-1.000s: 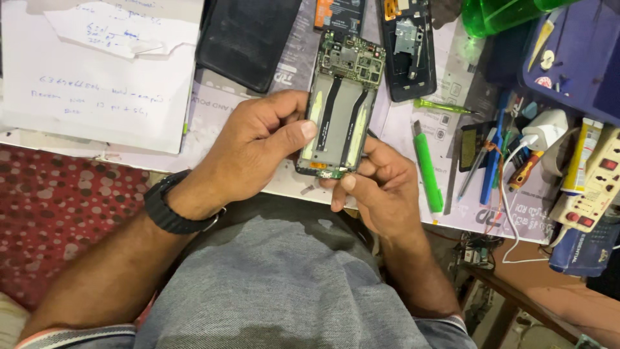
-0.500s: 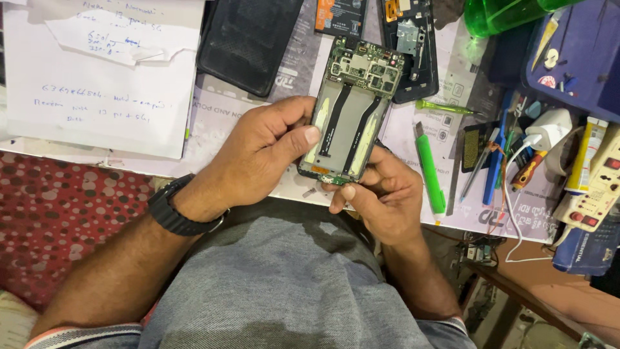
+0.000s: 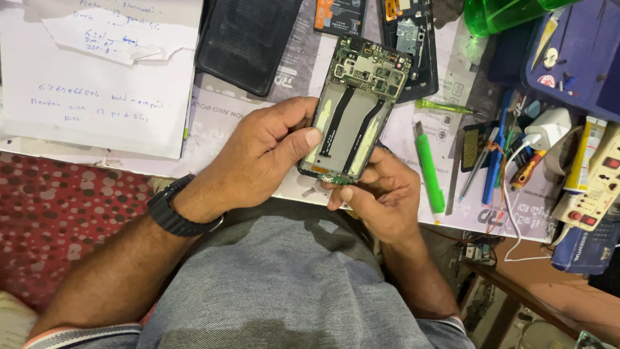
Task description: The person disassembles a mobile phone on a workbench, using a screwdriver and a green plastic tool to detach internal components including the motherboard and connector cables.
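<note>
At far left of the table point(image 3: 213, 106): handwritten paper sheets point(image 3: 97, 84), then a black phone back cover point(image 3: 248, 39) lying flat. Left hand point(image 3: 258, 161), wristwatch point(image 3: 171, 210) on the wrist, is closed on the opened phone frame point(image 3: 355, 116), thumb pressed on its left edge, fingers behind. The frame is held above the table edge, tilted, circuit board end pointing away, two black flex cables running down the battery bay. Right hand point(image 3: 381, 194) cups the bottom end from below, thumb at the lower edge near the small charging board, so it's holding too. Judgement: light, stiff but thin, fragile; exposed board and flexes shouldn't be touched. Grip by the side rails only, no twisting. Further right: another opened phone point(image 3: 407, 32) lying on the table, green pry tool point(image 3: 429, 171), small green screwdriver point(image 3: 445, 105), white charger point(image 3: 549, 126) with cable, power strip point(image 3: 594, 187).
</note>
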